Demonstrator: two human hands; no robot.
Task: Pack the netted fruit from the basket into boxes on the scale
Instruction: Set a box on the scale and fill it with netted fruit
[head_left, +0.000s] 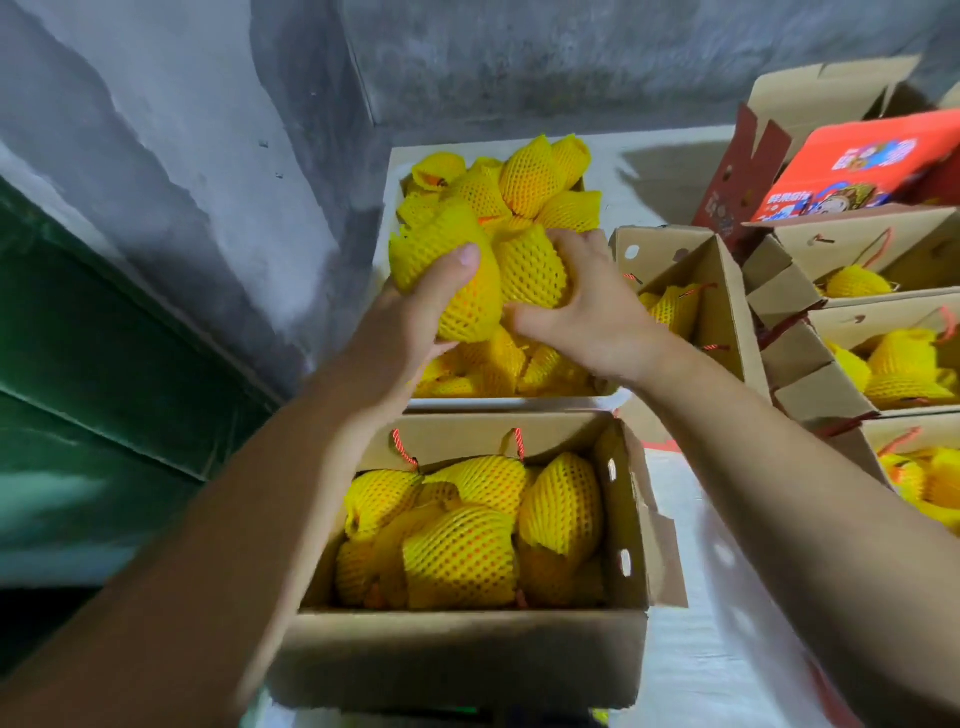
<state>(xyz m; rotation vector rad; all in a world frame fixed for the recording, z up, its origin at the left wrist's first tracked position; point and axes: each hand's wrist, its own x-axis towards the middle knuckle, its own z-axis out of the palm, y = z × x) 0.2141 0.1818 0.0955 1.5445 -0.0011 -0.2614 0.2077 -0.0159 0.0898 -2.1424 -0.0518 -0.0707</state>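
Left hand (415, 317): gripping a yellow foam-netted fruit (457, 270) over the heaped white basket (395, 171).
Right hand (582, 312): grasping a neighbouring yellow netted fruit (530, 267).
Brown cardboard box (457, 660): sitting nearest, holding netted fruit.

the near open cardboard box (467, 654) at lower centre is open from above, yet yellow foam-netted fruit (462, 561) fills it almost to the rim, and two orange rope handle ends (405, 447) hang over its far wall. the heaped white crate of netted fruit (395, 171) at upper centre stands just behind it. a grey concrete wall (182, 130) closes the left of the frame. open cardboard boxes (722, 312) crowd the right edge, their raised flaps just beside the crate.
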